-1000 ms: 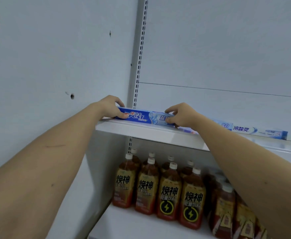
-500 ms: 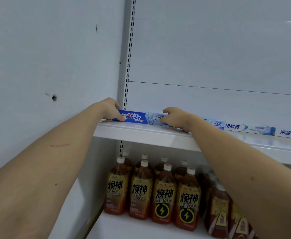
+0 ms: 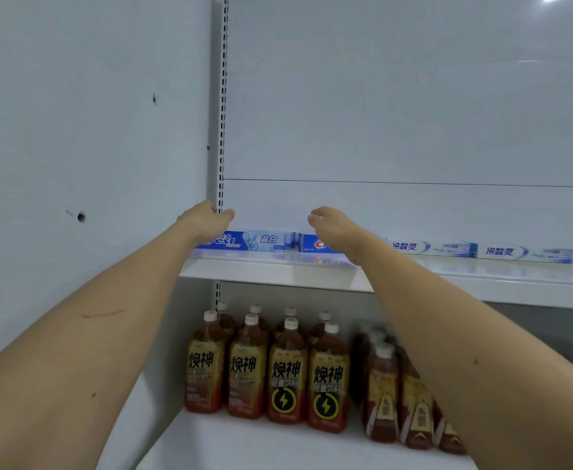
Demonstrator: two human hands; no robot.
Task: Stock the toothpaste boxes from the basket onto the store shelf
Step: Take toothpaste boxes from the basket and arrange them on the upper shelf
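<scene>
A blue toothpaste box [image 3: 258, 241] lies lengthwise at the left end of the upper white shelf [image 3: 278, 271]. A second blue box [image 3: 314, 245] sits just right of it, partly hidden by my right wrist. Two pale blue-and-white boxes [image 3: 431, 248] [image 3: 524, 255] continue the row to the right. My left hand [image 3: 207, 220] hovers above the left end of the first box, fingers loosely apart, holding nothing. My right hand [image 3: 329, 222] is raised above the second box, also empty. The basket is out of view.
A slotted metal upright [image 3: 220, 130] runs up the corner by my left hand, next to a grey side wall [image 3: 75, 147]. Several brown drink bottles [image 3: 287, 371] with yellow labels stand on the lower shelf [image 3: 278, 446].
Both hands have let go of the blue toothpaste box and lifted off it. The box now rests on the shelf, and the view has tilted slightly.
</scene>
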